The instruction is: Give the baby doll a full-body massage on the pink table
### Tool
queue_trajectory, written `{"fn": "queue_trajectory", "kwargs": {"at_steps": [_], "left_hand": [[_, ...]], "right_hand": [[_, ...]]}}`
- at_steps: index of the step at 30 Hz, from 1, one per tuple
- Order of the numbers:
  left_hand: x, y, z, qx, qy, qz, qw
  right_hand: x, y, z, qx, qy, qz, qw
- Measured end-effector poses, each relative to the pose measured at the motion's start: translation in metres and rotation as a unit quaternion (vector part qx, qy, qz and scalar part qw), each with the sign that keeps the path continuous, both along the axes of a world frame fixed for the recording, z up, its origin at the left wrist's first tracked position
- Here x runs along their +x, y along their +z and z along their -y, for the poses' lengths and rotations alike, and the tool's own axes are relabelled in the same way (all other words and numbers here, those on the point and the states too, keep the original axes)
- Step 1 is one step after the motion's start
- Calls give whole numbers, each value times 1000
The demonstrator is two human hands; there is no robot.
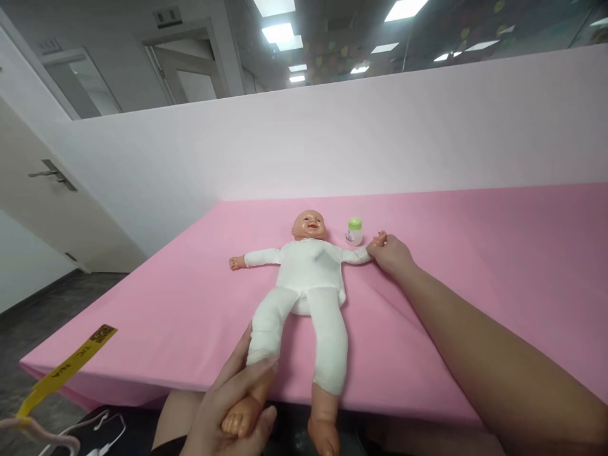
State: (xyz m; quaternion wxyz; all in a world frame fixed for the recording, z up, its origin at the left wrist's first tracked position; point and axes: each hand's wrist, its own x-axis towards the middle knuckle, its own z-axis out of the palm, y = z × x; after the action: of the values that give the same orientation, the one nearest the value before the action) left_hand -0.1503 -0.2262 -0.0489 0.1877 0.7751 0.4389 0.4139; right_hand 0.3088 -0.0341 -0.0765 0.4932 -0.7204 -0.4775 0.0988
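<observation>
A baby doll [311, 269] in a white cloth body lies on its back on the pink-covered table [190, 272], head away from me and feet over the near edge. My left hand [232, 405] is wrapped round the doll's lower leg and foot at the left. At the right, my right hand [392, 253] has its fingers closed on the doll's wrist, with the arm stretched out sideways. A small clear jar [354, 232] with a green lid stands beside the doll's head, near my right hand.
A white partition [356, 139] rises behind the table, with glass above it. At the left are a door [61, 190] with a metal handle and a yellow tag [69, 370] on a cord. White cables [102, 434] lie at the lower left.
</observation>
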Motion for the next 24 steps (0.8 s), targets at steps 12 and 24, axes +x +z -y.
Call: {"fn": "queue_trajectory", "kwargs": {"at_steps": [12, 24], "left_hand": [[17, 47, -60, -117, -49, 77, 989], [48, 45, -145, -225, -85, 157, 958]], "right_hand": [[-120, 52, 48, 106, 293, 213, 926], [-117, 34, 41, 110, 346, 342, 867]]}}
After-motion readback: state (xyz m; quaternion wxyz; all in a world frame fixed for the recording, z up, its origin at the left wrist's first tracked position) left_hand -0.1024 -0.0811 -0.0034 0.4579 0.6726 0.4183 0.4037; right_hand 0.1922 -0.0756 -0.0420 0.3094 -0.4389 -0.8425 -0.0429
